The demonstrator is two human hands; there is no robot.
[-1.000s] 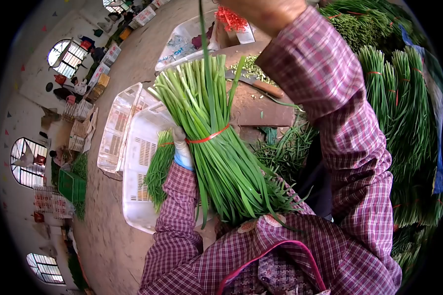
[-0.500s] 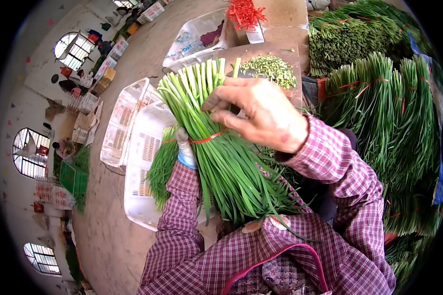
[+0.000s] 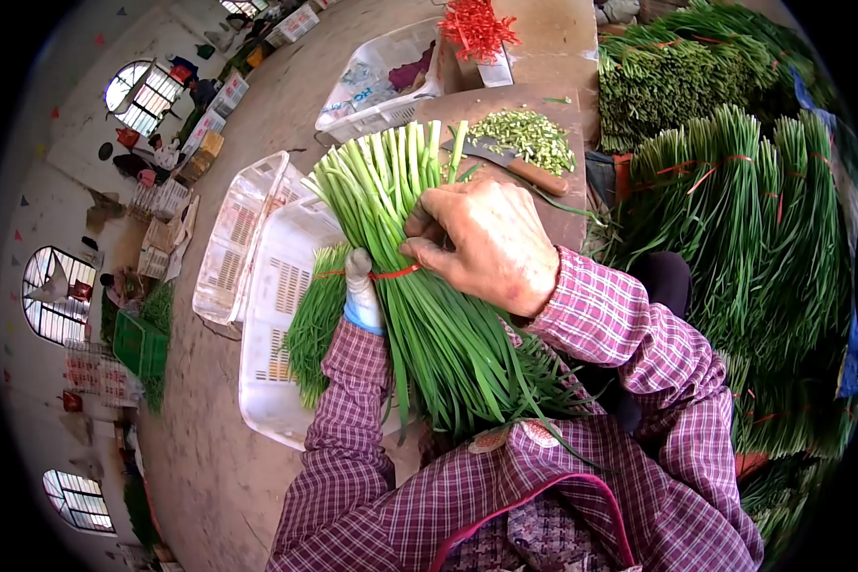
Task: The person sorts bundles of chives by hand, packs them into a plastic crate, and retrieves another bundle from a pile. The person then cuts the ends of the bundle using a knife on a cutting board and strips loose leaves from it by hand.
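A bunch of garlic chives (image 3: 448, 353) is in front of my chest, pale stem ends up and green leaves hanging down. Around it runs a red tie (image 3: 391, 274). My left hand (image 3: 359, 286), with a pale wrapping and a blue band at the wrist, grips the bunch from the left; most of its fingers are hidden behind the leaves. On the right side of the stems, my right hand (image 3: 486, 238) is closed, fingertips pressed on the chives just above the tie. One stem stands apart above this hand.
A knife (image 3: 536, 175) lies on a board (image 3: 567, 214) beside chopped stem ends (image 3: 524, 133). Left of me, a white crate (image 3: 267, 391) holds another tied bunch (image 3: 319, 324). Stacked chives (image 3: 725, 210) fill the right side. Red ties (image 3: 477, 29) are piled at the back.
My right hand has moved down and slightly left, closer to the red tie, its fingers now against the stems. The knife handle has come into sight. The bunch stays almost still.
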